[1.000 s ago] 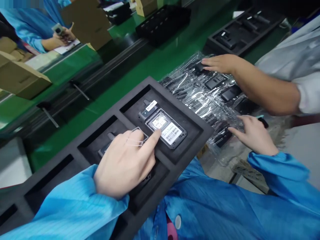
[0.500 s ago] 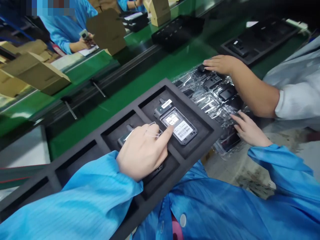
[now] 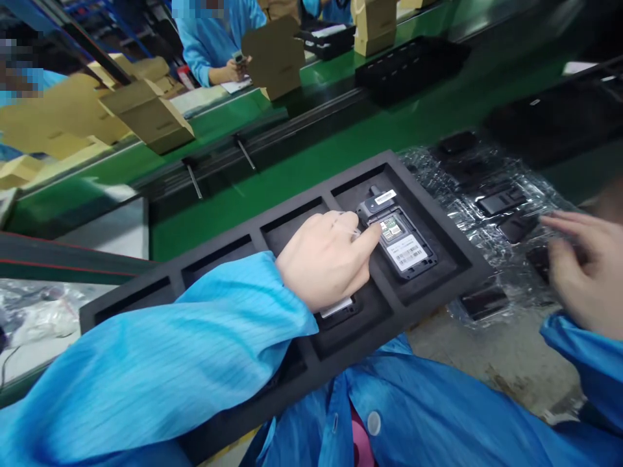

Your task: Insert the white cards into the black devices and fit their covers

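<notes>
A black foam tray (image 3: pixel 311 363) with rectangular compartments lies at an angle before me. In its far right compartment sits a handheld device (image 3: pixel 409 250), its back uncovered, showing a white barcode label and a small green circuit area. My left hand (image 3: pixel 324 263) is over the neighbouring compartment, index finger reaching the device's edge near the green area. Its other fingers are curled, with a clear glint by them I cannot make out. Beneath it a second device (image 3: pixel 338 310) is mostly hidden. My right hand (image 3: pixel 586 272), blurred, is beside black parts in clear plastic (image 3: pixel 506 198), thumb and fingers apart.
A green conveyor belt (image 3: pixel 219 217) runs behind the tray. Cardboard boxes (image 3: pixel 148 117) and black trays (image 3: pixel 409 68) stand beyond it. A co-worker in blue (image 3: pixel 207 39) holds a small device across the line. More dark foam (image 3: pixel 559 120) lies at right.
The view has swung left, so the tray and boxes appear further right. A neighbour's bare arm has withdrawn from the bagged parts. The device's upper recess, white before, now shows green.
</notes>
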A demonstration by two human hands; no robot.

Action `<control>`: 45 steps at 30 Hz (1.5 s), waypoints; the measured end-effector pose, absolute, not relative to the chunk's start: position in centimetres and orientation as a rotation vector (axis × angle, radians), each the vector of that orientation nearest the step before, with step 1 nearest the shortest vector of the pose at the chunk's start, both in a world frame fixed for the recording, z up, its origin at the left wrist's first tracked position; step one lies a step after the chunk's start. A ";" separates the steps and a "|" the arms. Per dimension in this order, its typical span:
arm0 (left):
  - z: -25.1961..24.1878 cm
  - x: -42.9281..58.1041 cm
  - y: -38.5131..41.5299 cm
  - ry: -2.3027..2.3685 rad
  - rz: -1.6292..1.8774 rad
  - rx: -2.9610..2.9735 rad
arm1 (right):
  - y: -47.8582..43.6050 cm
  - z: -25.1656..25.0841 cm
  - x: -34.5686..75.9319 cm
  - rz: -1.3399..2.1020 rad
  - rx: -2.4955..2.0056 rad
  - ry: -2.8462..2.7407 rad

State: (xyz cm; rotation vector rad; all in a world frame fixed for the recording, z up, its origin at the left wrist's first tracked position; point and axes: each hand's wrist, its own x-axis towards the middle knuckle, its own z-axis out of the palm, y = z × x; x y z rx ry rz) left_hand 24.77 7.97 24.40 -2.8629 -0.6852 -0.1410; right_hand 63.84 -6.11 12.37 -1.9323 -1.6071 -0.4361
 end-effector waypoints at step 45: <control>25.2 17.0 5.4 -1.570 -1.783 -3.875 | 1.8 25.2 44.2 0.096 -1.138 -2.248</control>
